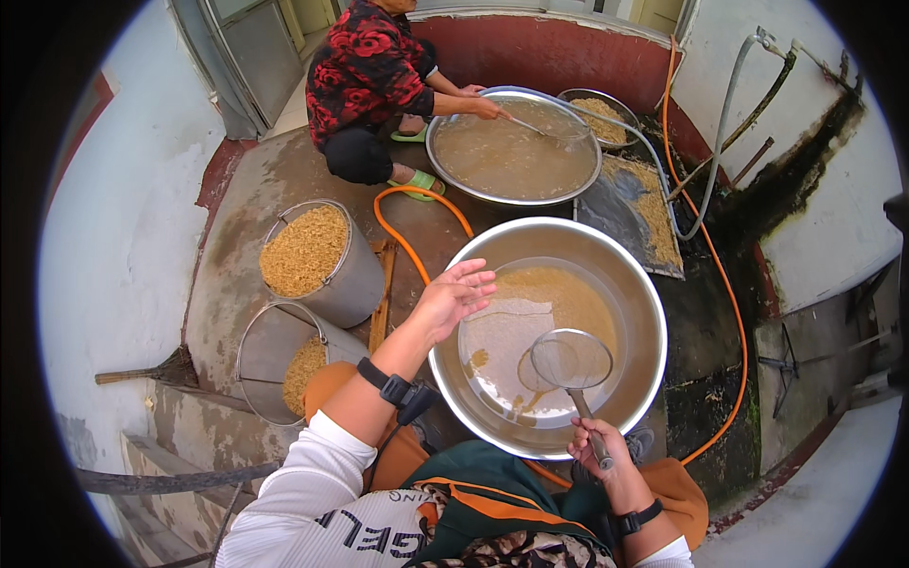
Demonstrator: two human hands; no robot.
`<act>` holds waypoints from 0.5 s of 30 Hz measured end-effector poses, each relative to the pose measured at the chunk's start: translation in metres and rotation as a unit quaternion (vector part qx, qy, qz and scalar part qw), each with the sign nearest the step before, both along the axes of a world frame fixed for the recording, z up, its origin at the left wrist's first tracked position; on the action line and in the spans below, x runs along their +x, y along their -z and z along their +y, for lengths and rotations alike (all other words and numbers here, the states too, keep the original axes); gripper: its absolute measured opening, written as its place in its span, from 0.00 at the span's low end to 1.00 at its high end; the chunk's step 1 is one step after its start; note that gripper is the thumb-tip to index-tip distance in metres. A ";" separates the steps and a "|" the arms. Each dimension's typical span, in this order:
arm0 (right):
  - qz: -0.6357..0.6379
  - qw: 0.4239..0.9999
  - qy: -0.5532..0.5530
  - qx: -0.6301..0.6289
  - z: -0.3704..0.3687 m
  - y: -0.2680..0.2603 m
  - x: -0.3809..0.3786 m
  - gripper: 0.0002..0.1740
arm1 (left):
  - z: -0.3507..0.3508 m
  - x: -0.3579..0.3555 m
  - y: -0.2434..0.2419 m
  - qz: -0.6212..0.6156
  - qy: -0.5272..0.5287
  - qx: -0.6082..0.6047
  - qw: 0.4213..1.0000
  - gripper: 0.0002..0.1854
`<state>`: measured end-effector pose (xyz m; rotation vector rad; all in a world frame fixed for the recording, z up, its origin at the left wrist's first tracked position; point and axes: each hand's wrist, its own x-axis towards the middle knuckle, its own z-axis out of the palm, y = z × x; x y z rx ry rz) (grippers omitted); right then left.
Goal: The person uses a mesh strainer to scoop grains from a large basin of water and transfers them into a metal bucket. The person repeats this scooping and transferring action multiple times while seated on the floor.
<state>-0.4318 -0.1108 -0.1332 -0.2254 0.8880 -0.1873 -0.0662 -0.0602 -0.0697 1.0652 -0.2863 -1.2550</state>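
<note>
Before me stands a wide metal basin (639, 312) holding shallow water, with grain-coloured matter lying under it. My right hand (602, 446) grips the handle of a round wire-mesh skimmer (572, 358), whose mesh is over the water in the basin. Whether the mesh touches the surface I cannot tell. My left hand (458, 295) is raised above the basin's left rim, palm turned inward, fingers apart and holding nothing. Pale reflections on the water hide part of the bottom.
Another person (376, 92) squats at a second basin (511, 149) of cloudy water, holding a skimmer. Two metal buckets (362, 273) with grain stand left. An orange hose (738, 334) runs along the right. Behind lie a grain-covered tray (639, 213), a grain bowl (603, 117) and a broom (160, 369).
</note>
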 end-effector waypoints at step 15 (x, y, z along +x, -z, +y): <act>0.017 1.000 0.001 -0.002 0.001 -0.004 0.003 0.12 | 0.000 -0.001 -0.001 -0.017 0.012 0.008 1.000 0.26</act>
